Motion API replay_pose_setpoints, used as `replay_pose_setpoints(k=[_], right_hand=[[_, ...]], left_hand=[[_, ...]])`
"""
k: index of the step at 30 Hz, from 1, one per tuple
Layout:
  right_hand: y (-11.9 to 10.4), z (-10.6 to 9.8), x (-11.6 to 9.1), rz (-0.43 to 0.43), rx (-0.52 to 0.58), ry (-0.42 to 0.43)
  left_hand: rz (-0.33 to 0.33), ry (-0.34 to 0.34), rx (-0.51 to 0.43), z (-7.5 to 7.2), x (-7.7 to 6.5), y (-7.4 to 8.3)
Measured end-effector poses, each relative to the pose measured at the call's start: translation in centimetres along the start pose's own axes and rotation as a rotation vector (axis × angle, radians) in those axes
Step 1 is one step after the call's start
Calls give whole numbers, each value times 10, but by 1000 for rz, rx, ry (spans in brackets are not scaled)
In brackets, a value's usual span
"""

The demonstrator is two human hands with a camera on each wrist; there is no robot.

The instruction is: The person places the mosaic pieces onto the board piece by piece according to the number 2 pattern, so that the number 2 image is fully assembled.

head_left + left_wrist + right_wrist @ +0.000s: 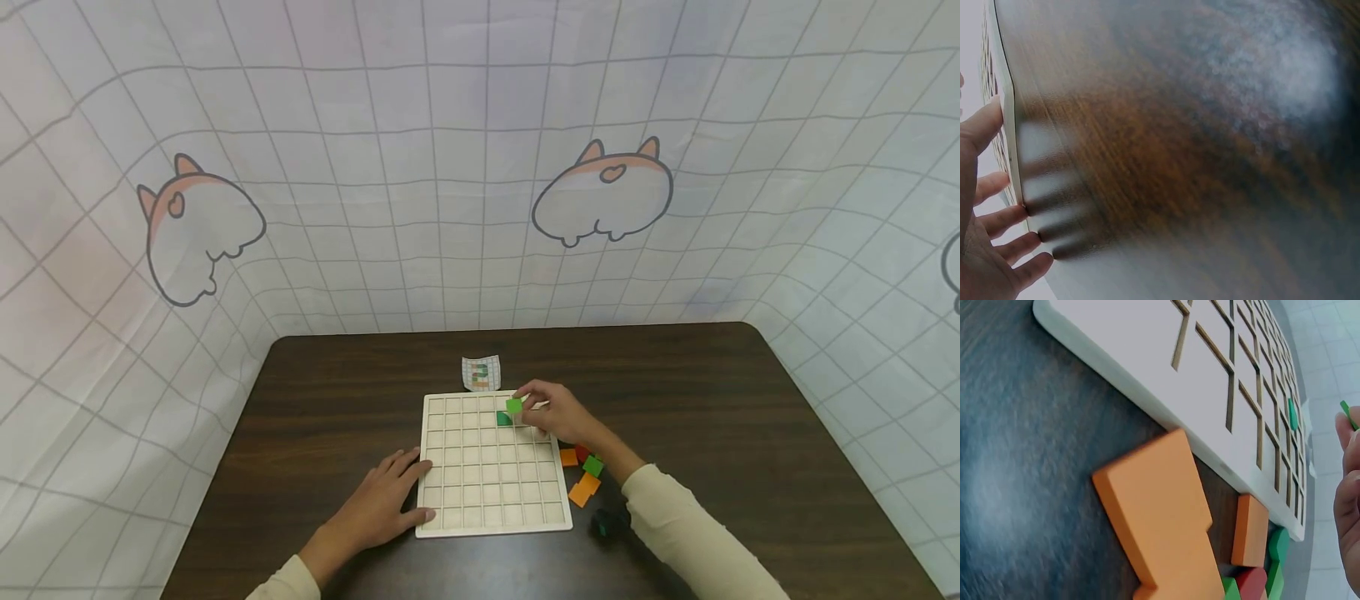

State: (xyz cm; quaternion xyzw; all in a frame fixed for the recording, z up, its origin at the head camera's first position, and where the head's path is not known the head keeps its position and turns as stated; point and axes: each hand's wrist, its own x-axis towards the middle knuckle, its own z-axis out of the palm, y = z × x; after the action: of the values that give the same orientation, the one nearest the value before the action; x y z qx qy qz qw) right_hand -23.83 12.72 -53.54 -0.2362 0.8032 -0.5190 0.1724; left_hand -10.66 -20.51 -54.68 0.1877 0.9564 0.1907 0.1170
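A cream grid board (480,475) lies flat on the dark table. My right hand (558,414) is over its far right part and pinches a light green square tile (513,406). A dark green tile with a curved edge (503,418) sits in a cell just below it. In the right wrist view the pinched tile shows only as a thin green edge at the fingertips. My left hand (381,502) rests at the board's left side, fingers spread, thumb and fingertips touching the rim (1013,137).
Right of the board lie orange tiles (1160,506), a red tile (1251,584) and green tiles (593,465). A dark item (607,525), too dim to identify, is near the right forearm. A small printed card (481,373) with a coloured pattern stands behind the board.
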Motion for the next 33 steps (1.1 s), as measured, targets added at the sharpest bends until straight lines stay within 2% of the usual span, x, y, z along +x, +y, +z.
replay_pose_setpoints(k=[8,18,24,33], right_hand=[[3,8,2,-9,8,3],[-5,16,4,9,-48,26],[0,19,8,-31,-123,36],[4,24,12,-62,-124,32]], left_hand=[[-1,-2,7,0,0,0],[-5,-8,-11,-2,-1,3],[-1,-8,-15,-2,-1,3],[-4,-8,-20,-2,-1,2]])
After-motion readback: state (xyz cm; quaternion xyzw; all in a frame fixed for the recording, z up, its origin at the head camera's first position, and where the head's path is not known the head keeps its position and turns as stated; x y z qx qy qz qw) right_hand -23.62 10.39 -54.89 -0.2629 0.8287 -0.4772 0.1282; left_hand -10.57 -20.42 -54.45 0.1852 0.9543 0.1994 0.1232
